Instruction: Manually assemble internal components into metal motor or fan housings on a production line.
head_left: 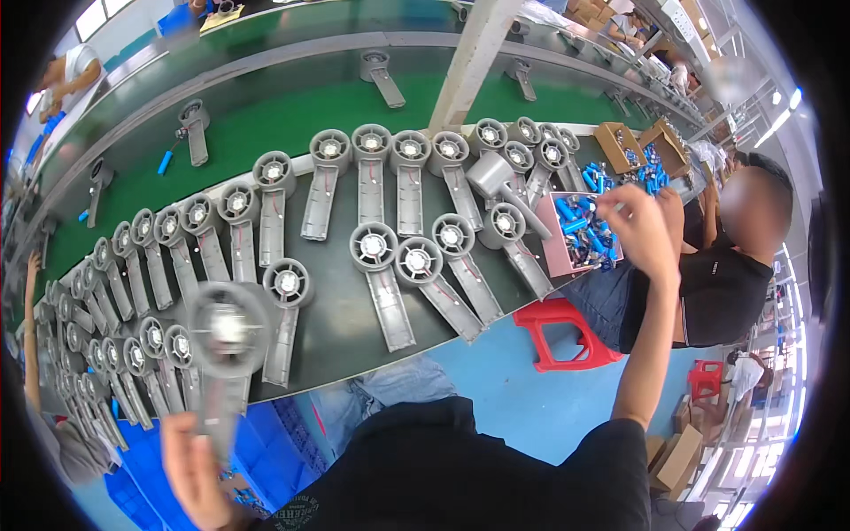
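Around the pink box [575,232], fan shells [416,270] crowd your near bench on its left. Beyond it, the green belt [292,111] lies mostly bare, a white post [474,57] rising from its edge.

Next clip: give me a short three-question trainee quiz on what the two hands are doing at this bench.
1. True or false: the left hand holds a grey plastic handheld fan shell by its handle.
2. What is the right hand above?
A. pink box of blue cylindrical battery cells
B. red plastic stool
C. green conveyor belt
3. Fill in: the fan shells lying on the dark worktop are coloured ____.

Key: 1 true; 2 A; 3 grey.
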Tool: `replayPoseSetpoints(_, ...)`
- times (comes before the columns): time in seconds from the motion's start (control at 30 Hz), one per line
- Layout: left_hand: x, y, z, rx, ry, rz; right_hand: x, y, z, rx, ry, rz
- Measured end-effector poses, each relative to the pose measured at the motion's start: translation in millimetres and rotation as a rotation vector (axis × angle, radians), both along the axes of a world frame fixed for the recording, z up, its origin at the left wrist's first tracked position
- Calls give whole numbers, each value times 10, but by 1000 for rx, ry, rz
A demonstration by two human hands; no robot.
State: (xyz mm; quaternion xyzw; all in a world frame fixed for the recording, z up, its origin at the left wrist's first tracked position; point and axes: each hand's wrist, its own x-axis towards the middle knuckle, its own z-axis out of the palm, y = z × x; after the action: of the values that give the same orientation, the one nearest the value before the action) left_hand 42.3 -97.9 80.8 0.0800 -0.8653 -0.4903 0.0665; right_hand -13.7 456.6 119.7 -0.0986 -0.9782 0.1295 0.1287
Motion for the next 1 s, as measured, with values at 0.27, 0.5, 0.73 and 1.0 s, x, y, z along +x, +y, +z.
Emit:
replayPoseSetpoints(0.27, 322, 1200, -779, 53, -117, -170, 58, 378, -718, 106, -68, 107)
replayPoseSetpoints(0.5, 197, 1506, -1230, 86, -74, -127, 27, 581, -574, 76, 12, 139)
replayPoseSetpoints(0.73, -2, 1468, -1049, -50, -71, -163, -114, 91, -269, -1008, 367, 213)
replayPoseSetpoints(1.0, -563, 1420, -599, 119, 555, -388, -179, -1382, -565, -1966, 54, 702)
